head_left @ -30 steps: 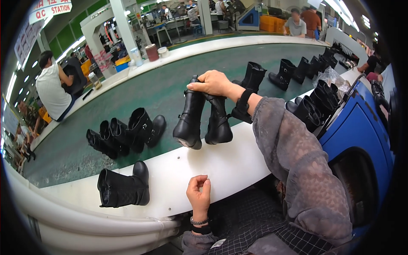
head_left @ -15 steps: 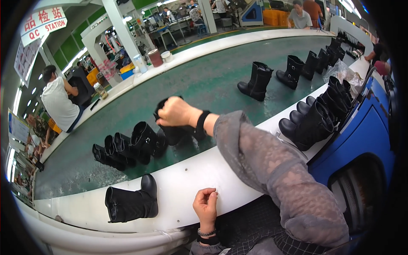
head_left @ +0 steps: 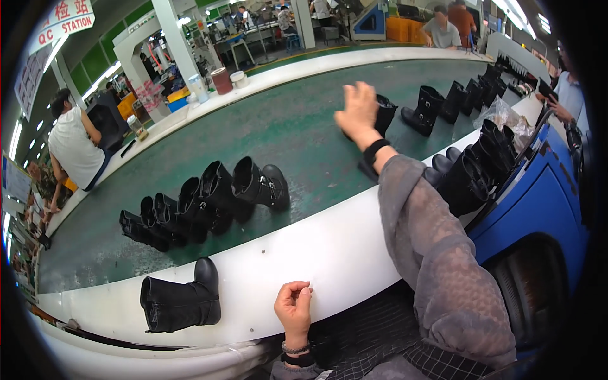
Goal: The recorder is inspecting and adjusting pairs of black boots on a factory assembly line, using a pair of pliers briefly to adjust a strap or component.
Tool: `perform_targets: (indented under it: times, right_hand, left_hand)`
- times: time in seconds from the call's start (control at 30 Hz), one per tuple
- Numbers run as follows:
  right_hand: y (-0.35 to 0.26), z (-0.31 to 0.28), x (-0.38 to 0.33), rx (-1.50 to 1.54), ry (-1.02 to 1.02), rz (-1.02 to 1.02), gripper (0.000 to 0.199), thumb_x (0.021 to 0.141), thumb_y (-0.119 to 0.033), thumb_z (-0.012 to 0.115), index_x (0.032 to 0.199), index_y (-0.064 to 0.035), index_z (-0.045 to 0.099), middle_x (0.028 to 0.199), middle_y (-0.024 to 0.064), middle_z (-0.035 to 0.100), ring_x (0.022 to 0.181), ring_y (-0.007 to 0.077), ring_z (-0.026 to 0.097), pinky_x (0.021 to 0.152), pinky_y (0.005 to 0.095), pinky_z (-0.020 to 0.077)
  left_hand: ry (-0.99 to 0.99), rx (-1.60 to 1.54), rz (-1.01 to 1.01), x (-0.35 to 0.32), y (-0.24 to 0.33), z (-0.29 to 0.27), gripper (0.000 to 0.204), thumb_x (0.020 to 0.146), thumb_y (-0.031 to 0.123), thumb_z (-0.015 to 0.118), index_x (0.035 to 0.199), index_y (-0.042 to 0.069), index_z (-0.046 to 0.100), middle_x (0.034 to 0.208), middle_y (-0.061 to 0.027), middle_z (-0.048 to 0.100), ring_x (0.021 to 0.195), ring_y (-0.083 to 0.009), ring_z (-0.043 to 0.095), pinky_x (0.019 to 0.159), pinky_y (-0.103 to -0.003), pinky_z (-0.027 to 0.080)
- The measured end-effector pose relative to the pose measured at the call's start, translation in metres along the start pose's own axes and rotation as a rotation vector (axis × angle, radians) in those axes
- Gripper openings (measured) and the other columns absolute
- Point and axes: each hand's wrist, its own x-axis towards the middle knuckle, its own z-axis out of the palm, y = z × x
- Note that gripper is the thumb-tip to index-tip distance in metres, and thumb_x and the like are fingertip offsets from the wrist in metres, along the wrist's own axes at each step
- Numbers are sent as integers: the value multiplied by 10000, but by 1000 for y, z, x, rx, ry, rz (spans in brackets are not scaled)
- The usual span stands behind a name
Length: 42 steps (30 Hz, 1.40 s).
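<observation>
My right hand (head_left: 358,113) is stretched over the green belt (head_left: 323,152), fingers spread and holding nothing. Just behind it stands a black boot (head_left: 386,114), partly covered by the hand. My left hand (head_left: 294,309) rests near the edge of the white ledge (head_left: 342,253), thumb and fingers pinched together; whatever may be between them is too small to make out. On the ledge to its left, another black boot (head_left: 180,301) lies on its side. A buckled boot (head_left: 261,185) stands upright at the right end of a row of several black boots (head_left: 190,206).
More black boots (head_left: 422,111) stand along the belt toward the far right. Several boots (head_left: 472,174) crowd the ledge beside a blue machine (head_left: 538,190), near clear plastic wrap (head_left: 506,120). A seated person (head_left: 76,139) is at the far left; another person (head_left: 567,95) stands at right.
My right hand has let go of a boot, which now stands in the left row, and has swung right with its fingers opened. My left hand stays pinched.
</observation>
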Motion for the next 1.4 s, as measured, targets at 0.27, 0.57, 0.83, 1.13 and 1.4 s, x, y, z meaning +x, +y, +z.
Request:
perform_targets:
  times: [0.27, 0.57, 0.83, 1.13, 1.4]
  right_hand:
    - [97, -4, -24, -65, -503, 388, 374, 748, -79, 648, 1116, -98, 584, 1235, 237, 465, 1150, 441, 474, 960, 502, 425]
    - [25, -74, -20, 363, -445, -16, 189, 685, -110, 696, 816, 7, 627, 767, 211, 649, 776, 395, 651, 719, 438, 525]
    - [-20, -248, -97, 1342, -501, 506, 187, 722, 25, 747, 820, -2, 590, 716, -13, 610, 648, 62, 555, 588, 221, 445]
    - [-25, -324, -212, 1684, -687, 696, 1104, 649, 131, 637, 1550, -111, 47, 1359, 213, 498, 1240, 266, 524, 1073, 399, 410]
    - [-25, -318, -276, 1281, -807, -89, 519, 841, -79, 681, 1325, -35, 500, 1437, 187, 445, 1368, 360, 390, 1141, 432, 309]
  left_hand:
    - [17, 14, 15, 2, 0, -4, 105, 901, 58, 590, 927, -34, 633, 871, -82, 664, 757, -123, 629, 669, -249, 509]
    - [16, -4, 13, 1, -6, 1, 93, 900, 68, 622, 921, -22, 632, 823, -40, 653, 743, -91, 611, 690, -226, 493]
    - [-209, -256, -49, -6, 15, 19, 600, 950, 204, 600, 1431, -3, 308, 1338, -169, 494, 1175, -222, 540, 941, -326, 474]
    - [-68, -524, 84, -28, -2, 25, 615, 889, 175, 696, 1399, 24, 387, 1345, -91, 503, 1238, -211, 490, 1081, -367, 355]
    - [-242, -624, 36, -28, 17, 15, 678, 833, 350, 750, 1328, -31, 483, 1304, -150, 570, 1210, -242, 537, 1063, -374, 379]
